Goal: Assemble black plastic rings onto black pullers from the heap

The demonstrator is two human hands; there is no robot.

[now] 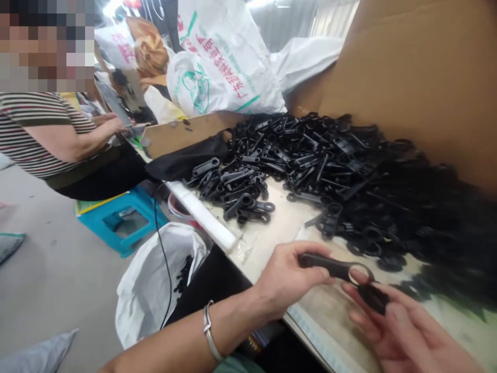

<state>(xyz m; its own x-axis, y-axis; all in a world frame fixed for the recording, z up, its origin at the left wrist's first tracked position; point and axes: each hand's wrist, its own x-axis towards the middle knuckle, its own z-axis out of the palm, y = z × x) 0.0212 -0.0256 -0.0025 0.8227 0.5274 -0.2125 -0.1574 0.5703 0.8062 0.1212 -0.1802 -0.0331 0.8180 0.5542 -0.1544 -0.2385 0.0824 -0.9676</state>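
Observation:
My left hand (289,272) grips a long black plastic part with a ring end (334,265), fingers and thumb closed around its narrow end. The ring points right, over the table. Between the thumb and fingers of my right hand (407,321) is a small dark piece (373,298), touching or very close to the ring; its exact kind is blurred. Just beyond my hands lies a big heap of similar black plastic parts (310,150). A smaller cluster of black parts (248,191) sits at the table's left side.
A tall cardboard sheet (419,77) stands behind the heap. White printed sacks (233,57) are at the back. Below the table's left edge is an open white sack (143,280) with black pieces inside. A person in a striped shirt (42,124) sits on a blue stool (124,217).

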